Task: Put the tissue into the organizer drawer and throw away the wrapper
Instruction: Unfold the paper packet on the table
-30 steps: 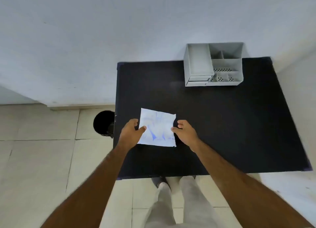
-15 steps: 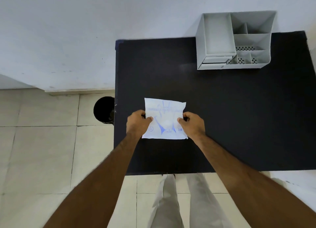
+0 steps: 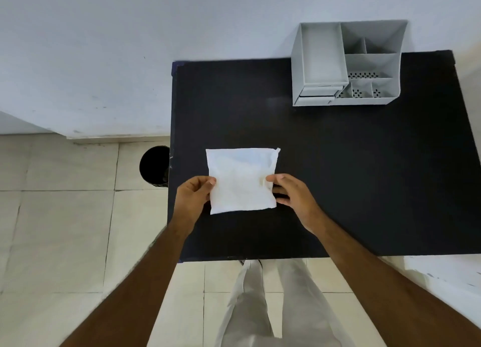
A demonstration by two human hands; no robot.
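Note:
A square white tissue packet point(image 3: 240, 180) is held just above the black table point(image 3: 364, 177), its plain side facing up. My left hand point(image 3: 194, 198) pinches its left edge and my right hand point(image 3: 291, 194) pinches its right edge. A grey plastic organizer point(image 3: 346, 65) stands at the table's far right, with its two small drawers point(image 3: 318, 95) shut at its front left. I cannot tell the wrapper from the tissue inside.
A black round bin point(image 3: 154, 165) stands on the tiled floor just left of the table. A white wall runs behind the table. My legs in light trousers point(image 3: 260, 307) show below the table's near edge.
The packet has been turned over: its blue printed face showed before, and now a plain white face is up. Both hands stay on its side edges.

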